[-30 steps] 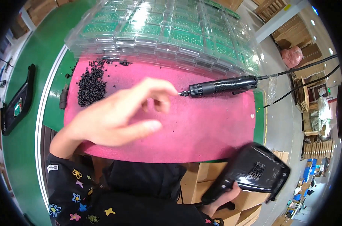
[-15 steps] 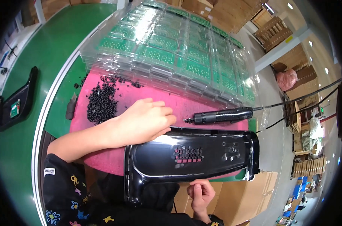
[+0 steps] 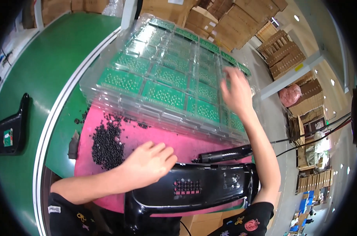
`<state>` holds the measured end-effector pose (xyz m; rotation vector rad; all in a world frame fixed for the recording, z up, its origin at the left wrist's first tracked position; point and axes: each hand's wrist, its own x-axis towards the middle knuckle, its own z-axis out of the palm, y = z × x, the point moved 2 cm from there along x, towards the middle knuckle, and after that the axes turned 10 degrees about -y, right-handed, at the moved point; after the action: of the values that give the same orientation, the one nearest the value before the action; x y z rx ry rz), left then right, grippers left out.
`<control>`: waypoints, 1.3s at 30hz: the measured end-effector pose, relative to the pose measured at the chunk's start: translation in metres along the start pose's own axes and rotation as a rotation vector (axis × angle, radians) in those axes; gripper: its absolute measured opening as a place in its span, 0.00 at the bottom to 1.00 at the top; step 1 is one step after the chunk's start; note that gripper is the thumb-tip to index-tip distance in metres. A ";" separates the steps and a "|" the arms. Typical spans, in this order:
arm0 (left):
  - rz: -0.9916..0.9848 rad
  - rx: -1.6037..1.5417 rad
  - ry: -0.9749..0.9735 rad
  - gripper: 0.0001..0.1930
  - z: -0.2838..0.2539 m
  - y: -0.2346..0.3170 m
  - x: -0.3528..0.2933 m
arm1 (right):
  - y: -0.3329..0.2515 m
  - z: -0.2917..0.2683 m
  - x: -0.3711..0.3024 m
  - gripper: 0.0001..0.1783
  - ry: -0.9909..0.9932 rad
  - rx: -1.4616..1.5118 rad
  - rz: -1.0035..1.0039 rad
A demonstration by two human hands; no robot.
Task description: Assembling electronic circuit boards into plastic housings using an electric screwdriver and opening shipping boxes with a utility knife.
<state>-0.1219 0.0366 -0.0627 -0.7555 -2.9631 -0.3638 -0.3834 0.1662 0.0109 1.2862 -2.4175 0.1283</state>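
A black plastic housing [image 3: 216, 187] lies across the near side of a pink mat [image 3: 178, 141], with a small grid of slots in its face. My left hand [image 3: 153, 163] rests at its upper left edge, fingers curled; what they hold, if anything, is hidden. My right hand [image 3: 236, 90] is raised over the right part of stacked clear trays [image 3: 162, 114], thumb and fingers apart, holding nothing I can see. Green circuit boards [image 3: 162, 94] fill the compartments of the top tray. Beyond the housing lies a black electric screwdriver [image 3: 225, 154].
A pile of small black screws [image 3: 107, 147] spreads over the mat's left side. A dark block [image 3: 73, 145] sits beside it. Another black housing [image 3: 13, 133] with a small board lies far left on the green table. Cables [image 3: 304, 137] run right from the screwdriver. Cardboard boxes [image 3: 225, 25] stand behind.
My right hand has left the housing's near edge and gone up and forward over the trays. My left hand stays at the housing. The whole view has shifted, so everything sits lower.
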 end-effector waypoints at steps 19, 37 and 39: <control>0.043 -0.028 0.150 0.06 0.015 -0.007 0.005 | 0.067 0.115 0.132 0.23 -0.409 -0.604 0.315; 0.250 -0.959 0.351 0.33 -0.024 0.009 -0.006 | -0.157 -0.068 -0.203 0.41 -0.387 1.597 -0.062; 0.257 -0.947 0.188 0.24 -0.025 0.021 -0.009 | -0.165 -0.065 -0.222 0.39 -0.358 1.661 -0.037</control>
<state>-0.1039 0.0439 -0.0351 -1.0476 -2.3552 -1.7360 -0.1189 0.2607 -0.0320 1.9240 -2.2931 2.4057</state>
